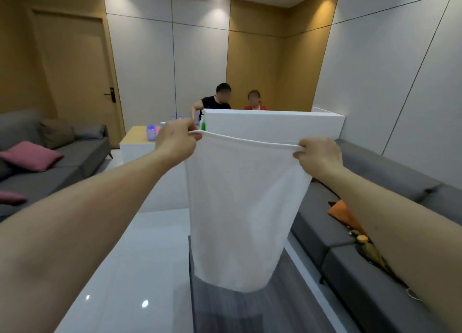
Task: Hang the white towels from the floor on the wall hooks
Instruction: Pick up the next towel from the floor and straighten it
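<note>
Head view, inspection of the step in hand: my left hand point(176, 138) pinches one top corner of the white towel point(241, 207) and my right hand point(318, 156) pinches the other, each grip closed on the hem. The top edge runs between them with a slight sag. The cloth hangs free, clear of the floor point(140, 270), its lower edge above the dark rug point(250, 312).

Finding: no wall hook is visible, so I cannot tell where the hanging point lies. In my judgement the step is carrying and presenting the towel.

Recommendations: keep both grips firm and level so the hem stays spread. Locate the hook before letting go with either hand. Lay the middle of the hem, or a loop if there is one, over the hook, then release one corner at a time. Keep the cloth away from the white partition point(275, 125) ahead and the grey sofa point(375, 245) beside it.

Markings: no brand, label or legible writing appears on the towel or elsewhere. The bottles point(151, 132) on the bench point(135, 136) are too small to read.
</note>
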Available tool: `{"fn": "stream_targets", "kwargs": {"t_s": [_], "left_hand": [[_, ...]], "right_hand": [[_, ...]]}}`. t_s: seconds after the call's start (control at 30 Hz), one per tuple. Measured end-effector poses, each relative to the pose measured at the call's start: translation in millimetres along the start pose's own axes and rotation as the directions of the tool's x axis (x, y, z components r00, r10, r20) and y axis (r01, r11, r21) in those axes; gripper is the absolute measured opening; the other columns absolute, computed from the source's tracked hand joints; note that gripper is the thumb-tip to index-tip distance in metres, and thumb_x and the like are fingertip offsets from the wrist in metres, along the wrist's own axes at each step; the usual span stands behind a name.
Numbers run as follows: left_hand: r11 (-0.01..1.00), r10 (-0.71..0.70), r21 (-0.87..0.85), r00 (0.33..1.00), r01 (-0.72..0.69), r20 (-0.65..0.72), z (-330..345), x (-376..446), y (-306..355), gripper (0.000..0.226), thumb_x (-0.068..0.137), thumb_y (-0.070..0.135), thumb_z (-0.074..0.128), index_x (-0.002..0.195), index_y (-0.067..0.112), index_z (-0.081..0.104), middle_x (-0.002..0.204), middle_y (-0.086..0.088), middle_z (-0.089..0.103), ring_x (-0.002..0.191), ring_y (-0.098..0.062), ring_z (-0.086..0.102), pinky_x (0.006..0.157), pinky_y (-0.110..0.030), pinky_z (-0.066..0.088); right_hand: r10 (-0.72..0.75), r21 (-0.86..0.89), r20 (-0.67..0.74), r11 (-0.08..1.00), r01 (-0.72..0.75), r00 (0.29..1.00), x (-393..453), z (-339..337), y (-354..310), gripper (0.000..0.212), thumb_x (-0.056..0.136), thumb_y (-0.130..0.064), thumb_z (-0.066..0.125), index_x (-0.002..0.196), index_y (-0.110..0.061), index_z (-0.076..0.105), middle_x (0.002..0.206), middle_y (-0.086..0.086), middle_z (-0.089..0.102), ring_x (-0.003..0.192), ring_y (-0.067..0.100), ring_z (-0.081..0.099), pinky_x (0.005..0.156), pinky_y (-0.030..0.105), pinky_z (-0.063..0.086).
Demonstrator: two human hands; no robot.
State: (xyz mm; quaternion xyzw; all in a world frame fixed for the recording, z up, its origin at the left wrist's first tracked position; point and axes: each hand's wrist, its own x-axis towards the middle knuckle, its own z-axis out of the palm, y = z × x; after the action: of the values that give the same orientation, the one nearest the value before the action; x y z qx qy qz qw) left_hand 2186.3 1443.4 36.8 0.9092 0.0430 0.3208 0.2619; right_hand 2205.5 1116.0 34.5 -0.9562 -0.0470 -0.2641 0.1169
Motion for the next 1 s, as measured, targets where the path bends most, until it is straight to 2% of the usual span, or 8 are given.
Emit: {"fn": "stream_targets", "kwargs": {"t_s": [0.2, 0.3, 0.43, 0.5, 0.63, 0.73, 1.0], "left_hand": [[0.998, 0.018, 0.057, 0.999, -0.019, 0.030, 23, -35, 22, 0.010, 0.089, 0.032, 0.067, 0.092, 0.023, 0.068, 0.090, 0.000, 0.063, 0.085, -0.023, 0.054, 0.069, -0.030, 0.037], [0.994, -0.048, 0.102, 0.996, 0.040, 0.078, 42, -86, 31, 0.008, 0.088, 0.031, 0.068, 0.081, 0.029, 0.064, 0.089, -0.001, 0.065, 0.082, -0.022, 0.056, 0.068, -0.030, 0.039], [0.972, -0.195, 0.163, 0.971, 0.171, 0.139, 75, -182, 43, 0.015, 0.087, 0.025, 0.068, 0.075, 0.031, 0.061, 0.081, 0.004, 0.063, 0.077, -0.019, 0.056, 0.063, -0.028, 0.038], [0.949, -0.265, 0.224, 0.946, 0.221, 0.188, 92, -234, 47, 0.014, 0.088, 0.026, 0.065, 0.075, 0.031, 0.062, 0.078, 0.006, 0.061, 0.074, -0.017, 0.055, 0.061, -0.028, 0.039], [0.921, -0.348, 0.291, 0.885, 0.261, 0.309, 120, -331, 58, 0.014, 0.090, 0.025, 0.063, 0.077, 0.031, 0.065, 0.071, 0.012, 0.056, 0.066, -0.007, 0.051, 0.051, -0.025, 0.034], [0.907, -0.390, 0.322, 0.829, 0.271, 0.402, 135, -395, 63, 0.014, 0.091, 0.026, 0.063, 0.077, 0.030, 0.065, 0.073, 0.009, 0.060, 0.068, -0.011, 0.054, 0.053, -0.025, 0.037], [0.888, -0.457, 0.354, 0.661, 0.295, 0.595, 146, -550, 60, 0.010, 0.089, 0.028, 0.065, 0.080, 0.030, 0.065, 0.079, 0.007, 0.064, 0.074, -0.010, 0.057, 0.061, -0.023, 0.042]], "right_hand": [[-0.037, 0.078, 0.049, 0.996, 0.033, 0.998, -21, 16, 50, 0.013, 0.093, -0.025, 0.061, 0.092, -0.018, 0.073, 0.093, 0.006, 0.069, 0.084, 0.026, 0.056, 0.070, 0.032, 0.044], [-0.062, 0.128, 0.100, 0.991, 0.049, 0.993, -56, 34, 82, 0.014, 0.091, -0.027, 0.065, 0.097, -0.019, 0.075, 0.097, 0.008, 0.071, 0.094, 0.032, 0.060, 0.075, 0.036, 0.049], [-0.101, 0.169, 0.239, 0.984, 0.061, 0.966, -125, 67, 135, 0.015, 0.090, -0.022, 0.063, 0.099, -0.024, 0.075, 0.099, 0.004, 0.072, 0.095, 0.029, 0.061, 0.074, 0.034, 0.049], [-0.115, 0.146, 0.333, 0.987, 0.069, 0.936, -164, 83, 162, 0.021, 0.088, -0.016, 0.060, 0.100, -0.025, 0.074, 0.100, 0.003, 0.072, 0.094, 0.028, 0.061, 0.074, 0.033, 0.050], [-0.094, 0.136, 0.474, 0.990, 0.033, 0.876, -242, 101, 211, 0.026, 0.090, -0.017, 0.056, 0.106, -0.027, 0.075, 0.106, 0.004, 0.072, 0.096, 0.029, 0.063, 0.076, 0.031, 0.049], [-0.062, 0.133, 0.560, 0.991, -0.016, 0.826, -294, 108, 237, 0.024, 0.091, -0.016, 0.054, 0.100, -0.025, 0.075, 0.098, 0.004, 0.073, 0.087, 0.027, 0.064, 0.077, 0.036, 0.055], [-0.028, 0.069, 0.717, 0.997, -0.031, 0.697, -436, 109, 280, 0.026, 0.093, -0.017, 0.055, 0.109, -0.025, 0.074, 0.105, 0.005, 0.072, 0.098, 0.027, 0.064, 0.084, 0.039, 0.054]]}}
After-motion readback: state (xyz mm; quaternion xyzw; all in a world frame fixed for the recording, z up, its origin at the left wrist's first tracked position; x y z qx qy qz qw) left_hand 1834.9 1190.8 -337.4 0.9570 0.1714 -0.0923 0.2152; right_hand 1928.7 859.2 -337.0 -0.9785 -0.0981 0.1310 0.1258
